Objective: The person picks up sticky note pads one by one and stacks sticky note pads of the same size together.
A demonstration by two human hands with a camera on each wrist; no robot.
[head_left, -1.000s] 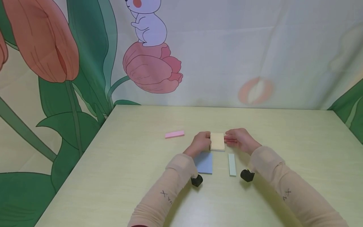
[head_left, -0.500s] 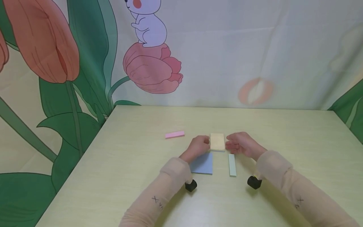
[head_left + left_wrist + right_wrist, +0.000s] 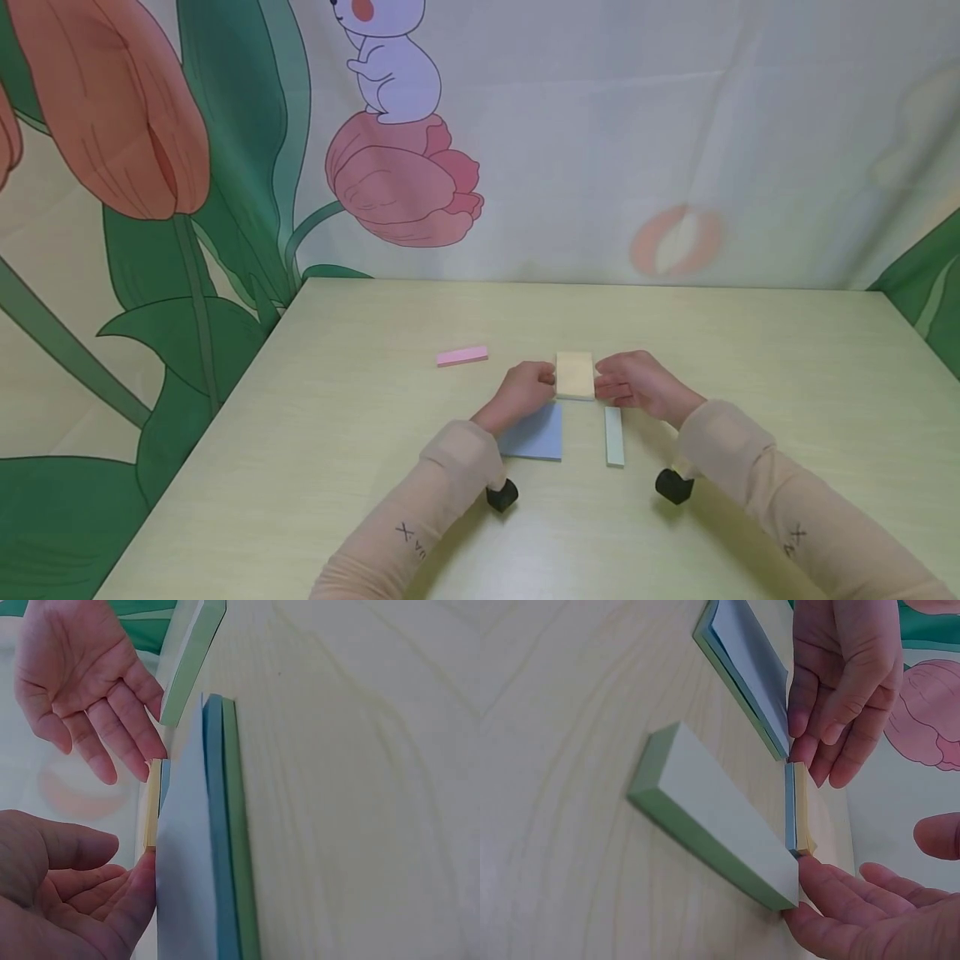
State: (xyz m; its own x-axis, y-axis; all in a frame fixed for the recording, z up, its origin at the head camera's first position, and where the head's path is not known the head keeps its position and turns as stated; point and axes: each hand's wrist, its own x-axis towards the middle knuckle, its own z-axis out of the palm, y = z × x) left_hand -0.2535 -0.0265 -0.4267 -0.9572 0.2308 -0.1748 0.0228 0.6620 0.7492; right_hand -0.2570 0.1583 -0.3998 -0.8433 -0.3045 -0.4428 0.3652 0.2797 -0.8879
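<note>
A yellow sticky-note pad [image 3: 574, 375] lies on a thin blue layer [image 3: 790, 806], between the two hands. My left hand [image 3: 517, 392] has its fingertips right at the stack's left edge, its thumb apart from the fingers in the left wrist view. From the other side, the extended fingers of my right hand [image 3: 648, 385] meet the right edge. Under the left wrist lies a larger blue sticky-note pad [image 3: 538, 435] with a green bottom layer, partly covered by the hand. A narrow pale green sticky-note pad [image 3: 614, 437] lies just in front of the right fingers.
A narrow pink sticky-note pad [image 3: 462, 357] lies farther left on the pale wooden table [image 3: 337, 433]. Behind the table's back edge hangs a cloth [image 3: 555, 167] printed with tulips and a white animal. A black wrist camera [image 3: 502, 495] hangs below the left sleeve, another below the right.
Both hands have slid a little toward the near side along the yellow pad's edges, and the forearms have spread apart. The yellow pad and the other pads stay nearly where they were.
</note>
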